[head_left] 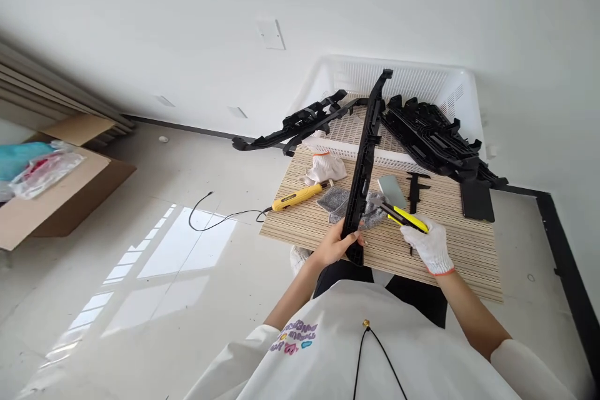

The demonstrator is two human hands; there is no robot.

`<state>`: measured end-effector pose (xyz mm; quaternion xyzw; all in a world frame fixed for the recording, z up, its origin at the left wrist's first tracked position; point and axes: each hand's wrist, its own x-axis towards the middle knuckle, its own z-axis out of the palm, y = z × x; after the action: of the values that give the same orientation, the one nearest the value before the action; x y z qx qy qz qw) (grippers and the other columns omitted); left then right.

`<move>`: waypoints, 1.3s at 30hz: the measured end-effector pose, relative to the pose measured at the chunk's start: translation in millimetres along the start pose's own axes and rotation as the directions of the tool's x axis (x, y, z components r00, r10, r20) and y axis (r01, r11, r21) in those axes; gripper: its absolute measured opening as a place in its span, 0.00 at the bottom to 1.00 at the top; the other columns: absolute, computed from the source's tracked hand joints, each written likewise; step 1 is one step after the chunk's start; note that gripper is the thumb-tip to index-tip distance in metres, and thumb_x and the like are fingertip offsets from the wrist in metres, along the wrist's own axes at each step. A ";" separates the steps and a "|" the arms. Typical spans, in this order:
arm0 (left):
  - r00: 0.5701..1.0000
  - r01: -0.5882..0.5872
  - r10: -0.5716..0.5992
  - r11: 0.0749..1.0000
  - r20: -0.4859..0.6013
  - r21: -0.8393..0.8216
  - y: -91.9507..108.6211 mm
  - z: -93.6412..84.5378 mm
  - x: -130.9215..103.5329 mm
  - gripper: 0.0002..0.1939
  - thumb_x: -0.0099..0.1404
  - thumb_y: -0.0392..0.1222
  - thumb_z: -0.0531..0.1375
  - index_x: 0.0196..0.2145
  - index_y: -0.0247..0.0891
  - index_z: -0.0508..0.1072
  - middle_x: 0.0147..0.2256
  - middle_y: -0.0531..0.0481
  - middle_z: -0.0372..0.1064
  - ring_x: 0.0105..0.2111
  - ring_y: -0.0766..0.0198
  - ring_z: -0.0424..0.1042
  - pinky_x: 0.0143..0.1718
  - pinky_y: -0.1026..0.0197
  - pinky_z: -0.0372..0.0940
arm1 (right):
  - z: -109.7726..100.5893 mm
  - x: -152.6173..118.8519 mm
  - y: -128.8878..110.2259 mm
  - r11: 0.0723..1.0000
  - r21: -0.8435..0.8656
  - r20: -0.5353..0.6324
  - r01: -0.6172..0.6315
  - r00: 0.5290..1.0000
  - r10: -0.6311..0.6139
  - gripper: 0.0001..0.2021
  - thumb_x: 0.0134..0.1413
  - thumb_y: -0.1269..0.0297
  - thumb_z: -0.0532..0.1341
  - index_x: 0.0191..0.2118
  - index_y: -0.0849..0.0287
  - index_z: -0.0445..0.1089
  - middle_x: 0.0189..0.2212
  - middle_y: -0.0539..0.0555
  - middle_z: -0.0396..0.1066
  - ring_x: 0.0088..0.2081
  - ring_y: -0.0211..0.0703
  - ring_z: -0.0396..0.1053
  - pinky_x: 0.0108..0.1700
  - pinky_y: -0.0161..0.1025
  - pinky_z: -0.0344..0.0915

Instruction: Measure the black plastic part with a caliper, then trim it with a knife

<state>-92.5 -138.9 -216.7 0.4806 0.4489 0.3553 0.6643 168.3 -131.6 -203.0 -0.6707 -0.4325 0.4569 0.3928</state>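
My bare left hand (334,245) is closed round the lower end of a long black plastic trim part (363,169), which points away from me over the board. In my right hand (430,244), which wears a white knitted glove, is a yellow and black utility knife (409,219). Its tip points left toward the black part, with a small gap that I cannot judge exactly. Beneath the part lies a grey cloth (334,201). A black caliper (414,190) rests behind the knife.
A white plastic basket (469,87) at the back bears more black trim parts (431,137), some overhanging its left rim. On the striped board (473,256) are a yellow corded tool (296,197), a white glove (325,169) and a dark phone-like slab (477,201). An open cardboard box (94,175) stands left.
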 end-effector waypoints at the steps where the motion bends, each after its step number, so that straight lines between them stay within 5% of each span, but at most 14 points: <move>1: 1.000 -0.003 0.003 1.000 -0.002 0.009 -0.3 0.2 0.4 0.22 0.66 0.61 0.63 0.48 0.42 0.72 0.32 0.46 0.77 0.38 0.48 0.79 0.45 0.46 0.74 | 0.0 0.3 -0.5 0.999 0.045 0.026 -0.006 1.000 0.005 0.18 0.38 0.56 0.73 0.38 0.59 0.79 0.17 0.48 0.69 0.19 0.41 0.64 0.20 0.38 0.61; 9: 0.987 -0.076 0.071 0.997 -0.143 -0.032 -0.4 10.4 1.7 0.27 0.70 0.66 0.58 0.48 0.37 0.74 0.31 0.48 0.76 0.31 0.56 0.78 0.38 0.55 0.73 | -9.4 10.3 -2.7 0.988 0.145 0.259 -0.054 0.966 0.015 0.18 0.40 0.57 0.73 0.38 0.60 0.76 0.16 0.46 0.65 0.19 0.36 0.60 0.19 0.34 0.54; 14: 0.988 -0.070 0.061 0.996 -0.141 -0.058 7.4 15.3 3.2 0.33 0.67 0.69 0.59 0.46 0.33 0.76 0.31 0.46 0.77 0.29 0.59 0.77 0.36 0.58 0.73 | -13.9 14.9 -7.6 0.990 0.132 0.331 -0.046 0.944 0.000 0.18 0.39 0.59 0.74 0.37 0.61 0.76 0.17 0.46 0.66 0.19 0.35 0.59 0.19 0.33 0.54; 18: 0.994 -0.042 0.034 0.997 -0.109 -0.071 9.7 14.8 6.3 0.33 0.66 0.69 0.60 0.45 0.31 0.77 0.31 0.46 0.77 0.29 0.61 0.77 0.35 0.60 0.73 | -17.8 13.9 -8.3 0.989 0.144 0.269 -0.025 0.963 -0.015 0.17 0.43 0.58 0.72 0.40 0.61 0.76 0.17 0.45 0.65 0.20 0.35 0.60 0.19 0.33 0.56; 23: 0.999 0.002 -0.005 0.998 -0.042 -0.066 11.6 11.6 19.2 0.35 0.66 0.71 0.58 0.35 0.31 0.78 0.27 0.46 0.74 0.28 0.61 0.75 0.35 0.60 0.72 | -23.4 13.7 -2.3 0.996 0.078 0.371 -0.045 0.928 0.013 0.20 0.42 0.57 0.75 0.41 0.62 0.78 0.19 0.47 0.68 0.20 0.35 0.61 0.21 0.33 0.58; 26: 1.000 0.026 -0.027 0.997 -0.011 -0.078 15.3 11.1 27.3 0.36 0.66 0.72 0.58 0.38 0.31 0.79 0.28 0.46 0.75 0.29 0.60 0.75 0.36 0.58 0.72 | -24.2 15.0 0.5 0.992 0.108 0.276 -0.067 0.961 0.035 0.20 0.46 0.54 0.73 0.43 0.61 0.78 0.19 0.46 0.67 0.20 0.35 0.61 0.20 0.33 0.58; 31: 0.998 0.059 -0.058 0.998 0.004 -0.029 15.0 11.4 32.1 0.37 0.67 0.74 0.53 0.34 0.32 0.79 0.24 0.46 0.72 0.27 0.60 0.74 0.33 0.58 0.70 | -24.8 17.8 0.9 0.999 0.042 0.358 -0.015 0.934 -0.001 0.20 0.43 0.55 0.74 0.42 0.60 0.79 0.22 0.48 0.70 0.22 0.36 0.64 0.23 0.34 0.62; 39: 0.999 -0.027 0.030 0.996 0.029 -0.080 7.8 6.6 34.2 0.34 0.67 0.70 0.57 0.42 0.31 0.77 0.28 0.50 0.69 0.28 0.62 0.71 0.33 0.60 0.68 | -23.2 21.3 -0.3 1.000 0.023 0.281 0.011 0.960 -0.017 0.22 0.42 0.53 0.74 0.42 0.61 0.79 0.20 0.48 0.70 0.21 0.37 0.64 0.22 0.34 0.60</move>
<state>-74.9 -107.9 -217.1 0.4654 0.4174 0.3752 0.6845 194.8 -114.6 -202.2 -0.5917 -0.4837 0.5492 0.3380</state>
